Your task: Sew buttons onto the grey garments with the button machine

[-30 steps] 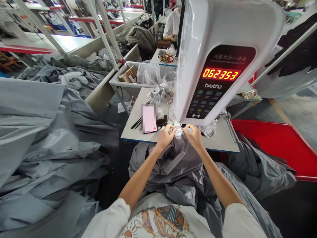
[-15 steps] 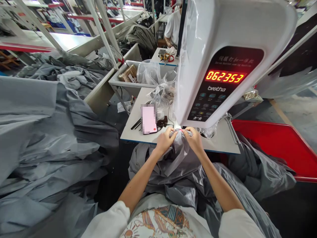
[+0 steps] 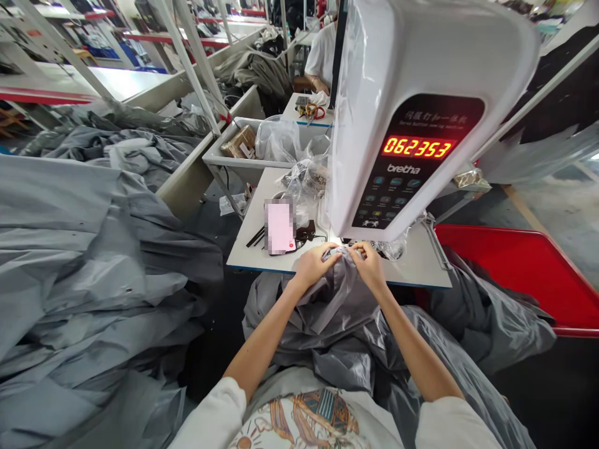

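Note:
Grey shiny fabric is bunched up at the front edge of a small white table and hangs down over my lap. My left hand pinches its top edge from the left. On the other side, my right hand grips the same edge with closed fingers. Both hands lie close together under a white machine head with a lit red number display. The machine's working point is hidden behind its head.
A pink-screened phone lies left of my hands, beside clear plastic bags. Grey cloth piles fill the left. A red bin stands at the right. Further back, a person sits at another table.
My hands have shifted slightly, the right one a little to the right, with the fabric edge still between them. The camera view has moved slightly.

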Motion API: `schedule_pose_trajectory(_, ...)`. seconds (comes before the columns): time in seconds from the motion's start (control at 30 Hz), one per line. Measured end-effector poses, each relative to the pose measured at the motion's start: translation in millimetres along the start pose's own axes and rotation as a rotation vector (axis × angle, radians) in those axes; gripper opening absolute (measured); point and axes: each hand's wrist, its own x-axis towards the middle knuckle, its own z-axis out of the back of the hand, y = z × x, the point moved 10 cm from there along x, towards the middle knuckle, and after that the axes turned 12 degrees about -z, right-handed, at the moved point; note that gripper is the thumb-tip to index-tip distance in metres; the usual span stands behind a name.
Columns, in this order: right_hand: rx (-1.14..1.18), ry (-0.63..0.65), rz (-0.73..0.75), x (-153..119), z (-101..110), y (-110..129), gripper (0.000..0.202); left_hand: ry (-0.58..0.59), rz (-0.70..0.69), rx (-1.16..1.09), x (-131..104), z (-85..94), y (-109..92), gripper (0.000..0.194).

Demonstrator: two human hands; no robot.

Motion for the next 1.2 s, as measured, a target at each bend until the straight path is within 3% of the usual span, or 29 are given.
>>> schedule_pose_trajectory(0.13, -0.059, -0.186, 0.222, -21.1, 18.3, 26.5, 0.021, -0.049, -0.008, -0.025, 2.3, 2.2, -3.2, 0.029)
schedule_pose_trajectory(0.23, -0.103, -0.136, 0.316, -34.9, 9.5, 35.7, 0.02, -0.061, -0.006, -0.037, 2.8, 1.5, -3.1, 0.025)
schedule_pose_trajectory(0.37, -0.177, -0.064, 0.376, -43.8, -8.0, 28.3, 0.029, -0.092, -0.057, -0.024, 4.4, 4.8, -6.9, 0.024)
schedule_pose_trajectory(0.5, -0.299, -0.124, 0.498, -50.0, -11.6, 23.3, 0.034, -0.053, -0.083, -0.024, 6.4, 3.8, -10.2, 0.031)
schedule_pose_trajectory(0.67, -0.42, -0.165, 0.663, -55.2, -9.1, 25.3, 0.033, -0.045, -0.079, -0.043, 6.9, 3.6, -10.1, 0.025)
schedule_pose_trajectory(0.77, -0.428, -0.137, 0.695, -54.1, -10.1, 23.1, 0.034, -0.067, -0.082, -0.031, 6.7, 2.6, -8.0, 0.025)
schedule_pose_trajectory(0.97, -0.42, -0.114, 0.617, -51.8, -9.2, 21.7, 0.034, -0.14, -0.075, -0.026, 6.2, 2.7, -1.2, 0.023)
schedule_pose_trajectory(1.1, -0.388, -0.097, 0.58, -49.6, 15.4, 30.6, 0.026, -0.141, -0.089, -0.027, 6.5, 1.7, -0.5, 0.025)
schedule_pose_trajectory(1.2, -0.336, -0.248, 0.492, -32.5, 66.4, 31.5, 0.022, -0.144, -0.085, -0.009, 5.5, 1.6, 0.4, 0.024)
